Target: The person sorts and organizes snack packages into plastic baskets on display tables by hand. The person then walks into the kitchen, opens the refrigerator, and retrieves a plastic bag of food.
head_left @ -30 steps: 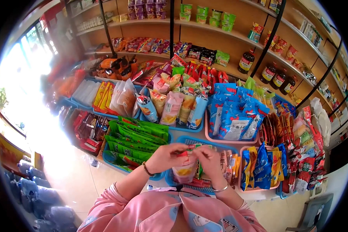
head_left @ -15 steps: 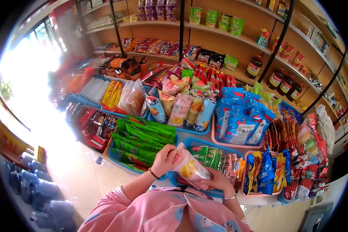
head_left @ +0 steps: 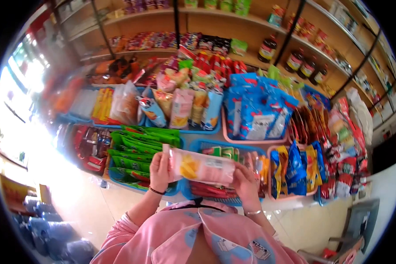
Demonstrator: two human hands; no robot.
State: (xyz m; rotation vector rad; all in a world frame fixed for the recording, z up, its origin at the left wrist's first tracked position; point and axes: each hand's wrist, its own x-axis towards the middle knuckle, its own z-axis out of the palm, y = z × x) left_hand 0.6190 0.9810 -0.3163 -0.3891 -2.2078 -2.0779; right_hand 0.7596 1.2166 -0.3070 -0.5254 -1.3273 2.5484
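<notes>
A pink and white snack packet with yellow pieces printed on it lies nearly level between my two hands. My left hand, with a dark bracelet at the wrist, pinches its left end. At the other end, my right hand has its fingers closed around the edge; a silver bangle is on that wrist. Beneath the packet, a blue basket holds green, pink and red packets and is partly covered. Green snack packets fill the basket near my left hand. A similar pink packet stands in the basket behind.
Blue bags stand in a pink basket at the back right. Yellow and blue packets fill another basket right of my hand. Shelves with bottles and snacks run along the back. Large water bottles stand on the floor at left.
The packet has turned from a steep slant to nearly level, its right end rising with my right hand. Both hands still hold it. My view has tilted downward and shifted right.
</notes>
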